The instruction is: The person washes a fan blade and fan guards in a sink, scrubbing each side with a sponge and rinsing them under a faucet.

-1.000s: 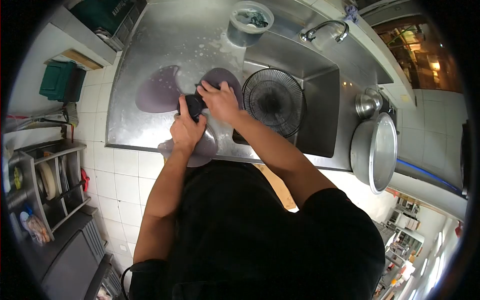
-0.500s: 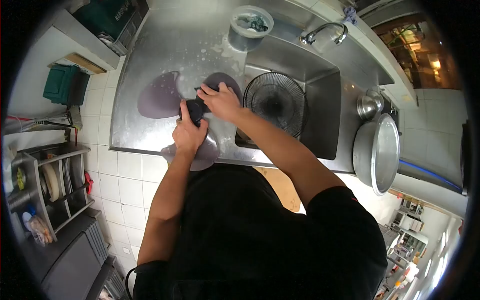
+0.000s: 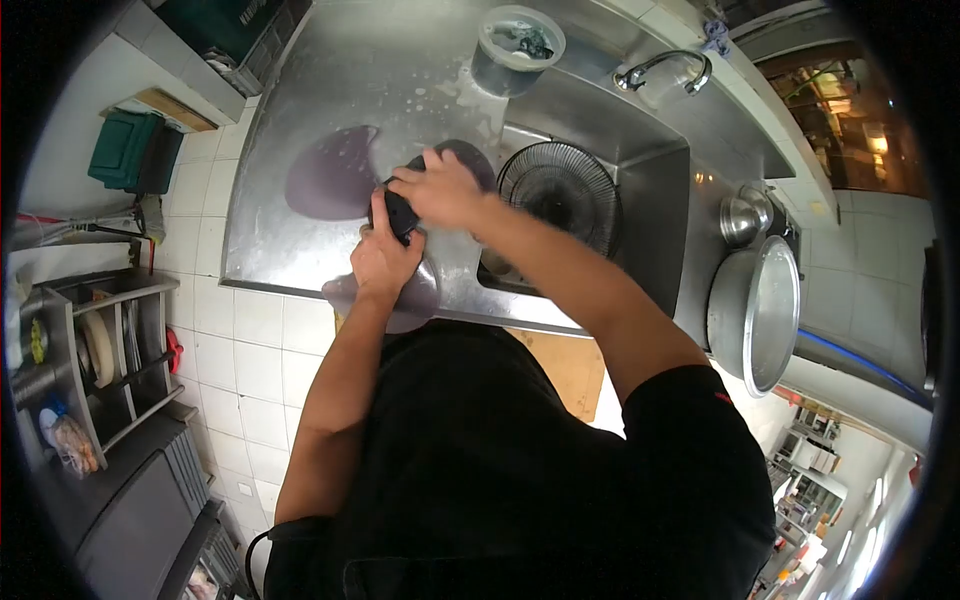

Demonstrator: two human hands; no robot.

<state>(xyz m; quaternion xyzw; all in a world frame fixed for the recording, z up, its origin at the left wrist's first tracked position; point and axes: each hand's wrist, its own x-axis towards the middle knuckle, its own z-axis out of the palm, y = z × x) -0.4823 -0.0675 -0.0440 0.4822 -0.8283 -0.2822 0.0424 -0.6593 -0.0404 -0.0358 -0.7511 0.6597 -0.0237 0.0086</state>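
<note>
A fan blade [image 3: 330, 175] with translucent purple vanes and a black centre hub lies on the wet steel counter, suds on its surface. My left hand [image 3: 385, 262] is closed around the black hub [image 3: 400, 215], one finger stretched along it. My right hand [image 3: 440, 190] presses bent fingers onto the upper right vane [image 3: 470, 160] beside the hub. A dark patch [image 3: 415, 163] shows at those fingertips; whether it is a scrubbing pad or part of the fan cannot be told. The lower vane [image 3: 415, 300] reaches the counter's front edge.
In the steel sink [image 3: 650, 230] to the right lies a round black fan grille [image 3: 560, 195]. A clear plastic tub [image 3: 515, 50] of liquid stands behind it, near the faucet [image 3: 665, 75]. A large metal basin [image 3: 750, 315] and small metal bowls [image 3: 740, 215] sit further right.
My right hand has shifted slightly up along the vane, and the dark patch at its fingertips has moved up too. My left hand stays on the hub. The camera view has tilted a little.
</note>
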